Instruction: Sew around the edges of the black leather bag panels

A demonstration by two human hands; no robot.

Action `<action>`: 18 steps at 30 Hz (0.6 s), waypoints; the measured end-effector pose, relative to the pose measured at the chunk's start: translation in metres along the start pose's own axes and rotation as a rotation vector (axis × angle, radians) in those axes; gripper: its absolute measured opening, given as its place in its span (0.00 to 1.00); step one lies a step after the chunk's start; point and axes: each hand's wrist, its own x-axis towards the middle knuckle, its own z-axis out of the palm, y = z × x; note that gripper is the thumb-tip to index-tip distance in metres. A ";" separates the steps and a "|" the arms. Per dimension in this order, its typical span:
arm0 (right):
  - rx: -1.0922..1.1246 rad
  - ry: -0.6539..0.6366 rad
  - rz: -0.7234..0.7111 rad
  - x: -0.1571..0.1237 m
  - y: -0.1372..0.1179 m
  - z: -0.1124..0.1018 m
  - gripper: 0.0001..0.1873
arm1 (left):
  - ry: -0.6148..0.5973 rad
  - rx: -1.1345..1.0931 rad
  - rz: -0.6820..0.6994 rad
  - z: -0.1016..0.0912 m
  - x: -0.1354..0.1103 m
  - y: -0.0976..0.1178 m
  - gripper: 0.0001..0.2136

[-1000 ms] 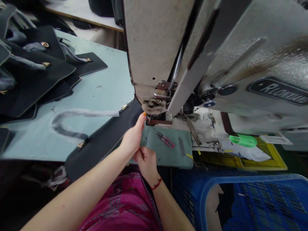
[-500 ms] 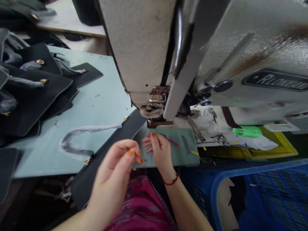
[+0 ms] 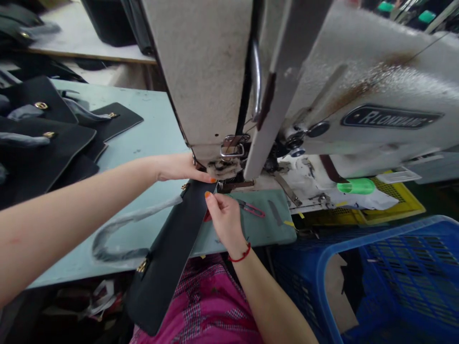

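Note:
A long black leather panel (image 3: 179, 229) lies aslant across the table edge, its upper end under the sewing machine head (image 3: 229, 174). On its left side a handle wrapped in clear film (image 3: 118, 229) is joined by gold-coloured fittings (image 3: 142, 265). My left hand (image 3: 177, 168) rests at the panel's upper end, thumb stretched out flat beside the presser foot; its other fingers are largely hidden behind the machine. My right hand (image 3: 226, 217) is closed, pinching the panel's right edge just below the needle area. Beside it lie pink-handled snips (image 3: 253, 209).
Several black panels with wrapped handles (image 3: 46, 148) are piled on the left of the pale green table (image 3: 158, 124). A flat grey blade-like piece (image 3: 275, 212) lies right of the snips. A blue plastic basket (image 3: 322, 267) stands at lower right, before a yellow crate (image 3: 401, 205).
My left hand has moved up and away to the panel's upper end. My right hand has closed from loosely spread fingers onto the panel's edge. The panel's lower end has swung right.

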 end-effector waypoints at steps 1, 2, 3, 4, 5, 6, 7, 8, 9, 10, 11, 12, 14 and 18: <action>0.006 -0.012 -0.005 0.000 0.000 -0.004 0.26 | -0.100 -0.003 -0.024 0.000 -0.001 -0.004 0.23; 0.017 -0.027 -0.010 0.000 -0.001 -0.008 0.25 | -0.153 -0.006 -0.026 0.001 -0.002 -0.009 0.22; 0.029 -0.043 -0.014 0.001 -0.002 -0.012 0.25 | -0.147 -0.009 -0.003 0.001 -0.003 -0.012 0.20; 0.039 -0.060 -0.019 0.001 -0.003 -0.017 0.25 | -0.127 -0.012 0.021 0.003 -0.005 -0.015 0.19; 0.049 -0.077 -0.023 0.002 -0.005 -0.021 0.25 | -0.109 -0.017 0.038 0.004 -0.007 -0.017 0.17; 0.056 -0.097 -0.023 0.003 -0.007 -0.024 0.24 | -0.089 -0.021 0.050 0.007 -0.009 -0.018 0.15; 0.063 -0.117 -0.018 0.004 -0.008 -0.028 0.24 | -0.066 -0.026 0.058 0.010 -0.011 -0.019 0.14; 0.069 -0.139 -0.010 0.005 -0.010 -0.031 0.23 | -0.044 -0.028 0.061 0.012 -0.014 -0.018 0.14; 0.074 -0.160 -0.002 0.006 -0.011 -0.034 0.23 | -0.023 -0.028 0.061 0.015 -0.017 -0.018 0.14; 0.079 -0.180 0.006 0.007 -0.012 -0.037 0.23 | 0.000 -0.027 0.057 0.017 -0.020 -0.017 0.14; 0.081 -0.199 0.014 0.008 -0.012 -0.039 0.23 | 0.024 -0.026 0.053 0.019 -0.023 -0.015 0.14; 0.078 -0.215 0.015 0.009 -0.013 -0.042 0.23 | 0.049 -0.029 0.046 0.021 -0.025 -0.015 0.14; 0.068 -0.235 0.011 0.011 -0.014 -0.045 0.24 | 0.090 -0.041 0.022 0.022 -0.028 -0.014 0.15; 0.063 -0.269 0.013 0.014 -0.015 -0.049 0.24 | 0.087 -0.036 0.037 0.017 -0.024 -0.023 0.18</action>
